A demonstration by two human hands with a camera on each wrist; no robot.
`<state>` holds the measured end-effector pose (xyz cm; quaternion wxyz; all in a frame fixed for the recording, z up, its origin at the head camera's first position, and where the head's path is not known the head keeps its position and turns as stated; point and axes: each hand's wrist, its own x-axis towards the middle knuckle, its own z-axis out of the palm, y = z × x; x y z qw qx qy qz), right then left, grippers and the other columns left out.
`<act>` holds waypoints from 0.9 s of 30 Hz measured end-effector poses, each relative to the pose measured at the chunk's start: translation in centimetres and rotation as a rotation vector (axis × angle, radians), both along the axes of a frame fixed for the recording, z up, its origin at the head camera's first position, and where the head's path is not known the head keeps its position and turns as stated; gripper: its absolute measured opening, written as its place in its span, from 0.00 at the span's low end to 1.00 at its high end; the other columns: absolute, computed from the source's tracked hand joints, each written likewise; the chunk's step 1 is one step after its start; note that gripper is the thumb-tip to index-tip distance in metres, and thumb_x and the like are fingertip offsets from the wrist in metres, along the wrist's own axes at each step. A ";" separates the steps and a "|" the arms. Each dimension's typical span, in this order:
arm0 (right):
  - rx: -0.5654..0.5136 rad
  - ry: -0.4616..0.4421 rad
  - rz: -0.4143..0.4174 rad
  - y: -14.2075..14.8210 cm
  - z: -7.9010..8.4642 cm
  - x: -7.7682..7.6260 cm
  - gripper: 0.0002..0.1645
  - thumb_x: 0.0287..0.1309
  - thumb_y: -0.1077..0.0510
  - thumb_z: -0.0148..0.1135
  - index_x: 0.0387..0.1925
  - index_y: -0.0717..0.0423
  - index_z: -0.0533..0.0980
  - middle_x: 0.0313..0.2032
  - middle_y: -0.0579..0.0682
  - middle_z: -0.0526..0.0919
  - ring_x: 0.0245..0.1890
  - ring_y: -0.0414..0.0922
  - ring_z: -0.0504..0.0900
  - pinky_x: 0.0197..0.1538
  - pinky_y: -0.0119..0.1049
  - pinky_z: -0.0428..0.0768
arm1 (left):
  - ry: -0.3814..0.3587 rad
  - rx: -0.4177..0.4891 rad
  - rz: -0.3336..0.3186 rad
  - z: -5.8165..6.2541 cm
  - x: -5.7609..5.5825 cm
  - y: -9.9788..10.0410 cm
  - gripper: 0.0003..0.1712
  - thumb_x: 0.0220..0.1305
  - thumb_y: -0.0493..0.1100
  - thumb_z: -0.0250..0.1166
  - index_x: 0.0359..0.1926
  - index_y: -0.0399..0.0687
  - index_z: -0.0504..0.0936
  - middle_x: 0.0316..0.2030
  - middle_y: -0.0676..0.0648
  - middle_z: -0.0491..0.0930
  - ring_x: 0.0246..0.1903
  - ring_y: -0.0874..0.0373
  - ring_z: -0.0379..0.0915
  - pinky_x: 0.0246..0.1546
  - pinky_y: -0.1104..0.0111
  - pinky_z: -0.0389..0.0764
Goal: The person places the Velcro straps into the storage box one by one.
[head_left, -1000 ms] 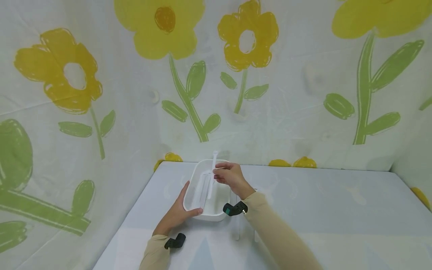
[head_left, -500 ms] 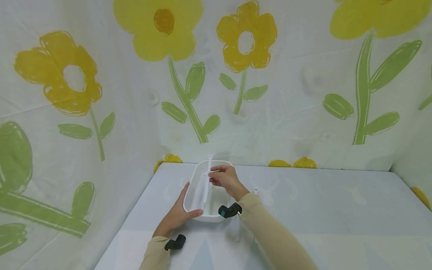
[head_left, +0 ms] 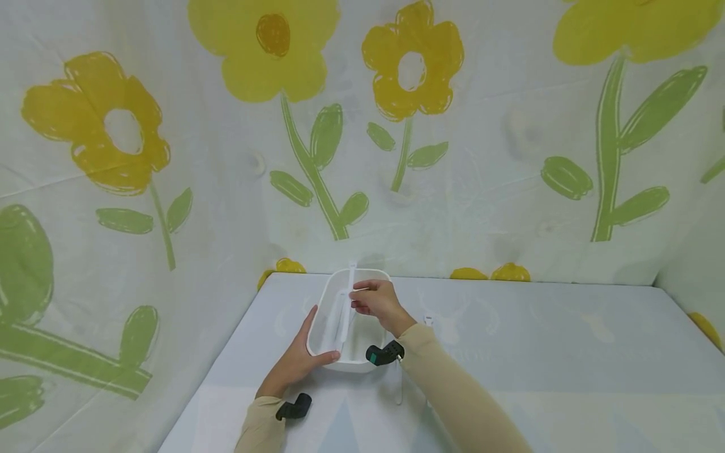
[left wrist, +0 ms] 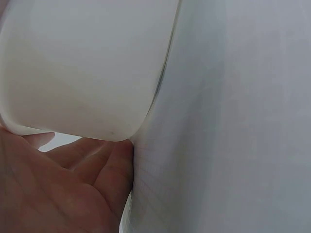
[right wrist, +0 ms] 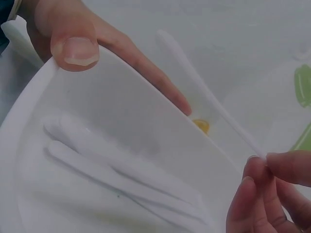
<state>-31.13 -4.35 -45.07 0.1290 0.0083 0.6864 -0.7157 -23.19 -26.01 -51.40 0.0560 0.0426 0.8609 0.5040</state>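
My left hand (head_left: 299, 353) holds the white oblong box (head_left: 355, 366) at its near left corner, thumb over the rim and fingers along the outer wall. In the left wrist view those fingers lie against the box's underside and wall. With thumb and fingertips, my right hand (head_left: 378, 303) pinches a slim white stick (right wrist: 206, 92) with a rounded end. In the head view it slants over the box, its small broader end pointing to the back. Several similar white sticks (right wrist: 121, 174) lie side by side on the box's floor.
To the right of the box, partly under my right forearm, more slim white sticks (head_left: 399, 387) lie on the pale table (head_left: 527, 352). A white curtain (head_left: 487, 207) with printed yellow flowers closes off the back and sides.
My right hand has moved a little to the left with the white stick, which now sits lower over the sticks in the box. My left hand has stayed on the box.
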 end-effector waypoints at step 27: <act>0.072 0.008 0.008 -0.3 0.0 0.0 0.15 0.63 0.63 0.68 0.51 0.65 0.82 0.37 0.56 0.89 0.27 0.40 0.85 0.39 0.33 0.88 | -0.035 0.006 0.035 -0.2 -0.1 -0.1 0.72 0.50 0.59 0.81 0.84 0.65 0.41 0.80 0.41 0.55 0.69 0.42 0.64 0.69 0.39 0.69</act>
